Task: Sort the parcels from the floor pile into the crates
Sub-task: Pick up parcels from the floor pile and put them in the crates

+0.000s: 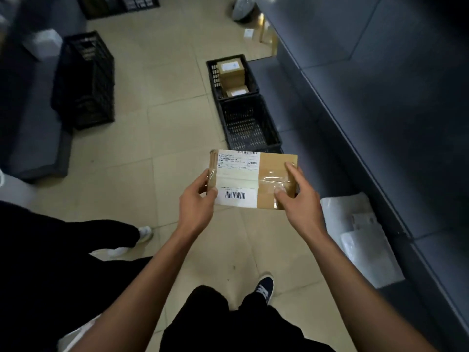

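A brown cardboard parcel [269,174] with a white shipping label and clear tape is held in the air in front of me, label up. My left hand [196,204] grips its left end and my right hand [299,196] grips its right end, thumbs on top. Just beyond the parcel stand two black crates along the right side: the nearer crate [250,125] looks empty, the farther crate [232,76] holds two brown boxes. White plastic mailer bags [360,237] lie on the floor at my right.
A tall stack of black crates [85,80] stands at the left. More black crates [119,6] sit at the far wall. Dark grey shelving [380,97] runs along the right. Another person's dark-clad legs [63,240] are at my left. My own feet are below.
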Available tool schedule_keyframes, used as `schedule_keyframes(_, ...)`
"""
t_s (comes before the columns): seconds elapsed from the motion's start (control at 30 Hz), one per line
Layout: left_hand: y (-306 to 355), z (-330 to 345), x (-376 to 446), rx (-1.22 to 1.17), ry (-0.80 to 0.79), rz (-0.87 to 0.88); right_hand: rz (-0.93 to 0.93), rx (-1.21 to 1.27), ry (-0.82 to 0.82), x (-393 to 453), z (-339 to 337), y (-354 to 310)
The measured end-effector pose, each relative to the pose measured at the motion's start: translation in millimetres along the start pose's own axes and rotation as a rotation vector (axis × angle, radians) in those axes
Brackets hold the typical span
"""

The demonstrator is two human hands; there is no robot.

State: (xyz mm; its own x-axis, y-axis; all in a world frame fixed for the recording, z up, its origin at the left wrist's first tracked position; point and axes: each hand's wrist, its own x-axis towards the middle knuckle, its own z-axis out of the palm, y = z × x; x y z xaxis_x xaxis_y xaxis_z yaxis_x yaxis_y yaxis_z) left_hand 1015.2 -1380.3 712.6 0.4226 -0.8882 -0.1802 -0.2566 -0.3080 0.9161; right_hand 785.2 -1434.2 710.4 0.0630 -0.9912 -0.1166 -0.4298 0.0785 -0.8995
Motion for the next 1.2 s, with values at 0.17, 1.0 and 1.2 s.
schedule_keyframes(0.17, -6.6, -22.3, 52.4, -0.047, 0.125, -0.065, -0.037, -0.001, -0.122, 66.2, 46.5, -20.5)
schedule_keyframes(1.0, 27.8, -121.3, 421.3, -0.118, 0.007, -0.069, -0.046, -0.147, -0.036, 372.6, 210.5, -144.7)
schedule_keyframes(1.2, 52.8, -121.4, 513.1, -0.043, -0.092, -0.055, 0.000, -0.088, -0.017, 464.1, 231.4, -157.1)
